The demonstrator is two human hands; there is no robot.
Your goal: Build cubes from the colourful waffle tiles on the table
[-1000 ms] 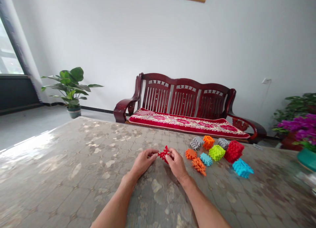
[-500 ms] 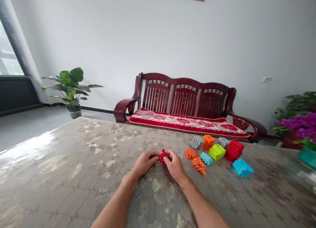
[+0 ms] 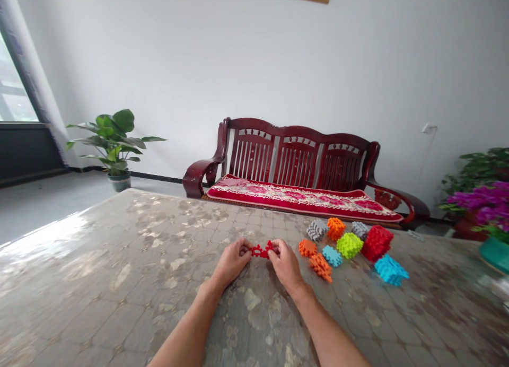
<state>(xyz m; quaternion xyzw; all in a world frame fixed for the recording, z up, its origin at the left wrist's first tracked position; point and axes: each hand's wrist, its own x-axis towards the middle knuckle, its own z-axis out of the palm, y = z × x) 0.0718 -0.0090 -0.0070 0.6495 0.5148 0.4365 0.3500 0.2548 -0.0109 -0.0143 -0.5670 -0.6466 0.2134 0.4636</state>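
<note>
Between my two hands is a small toothed red building piece (image 3: 260, 251), held just above the table. My left hand (image 3: 234, 259) pinches its left end between thumb and fingers. At the other end, my right hand (image 3: 283, 261) grips it the same way. Fingertips cover both ends, so I cannot tell whether it is one piece or several joined. To the right lie orange pieces (image 3: 307, 247), a light blue piece (image 3: 332, 255), a lime green stack (image 3: 350, 245) and a larger red stack (image 3: 377, 243).
A patterned cloth covers the table (image 3: 119, 282). Grey stacks (image 3: 317, 229), an orange block (image 3: 336, 228) and a blue stack (image 3: 391, 270) sit on the right. Beyond is a wooden bench (image 3: 298, 160). A teal flowerpot (image 3: 495, 255) stands at the right edge.
My hands have moved slightly apart. The red piece, upright and pointed before, now stretches flatter and wider between them. The pieces on the table have not moved.
</note>
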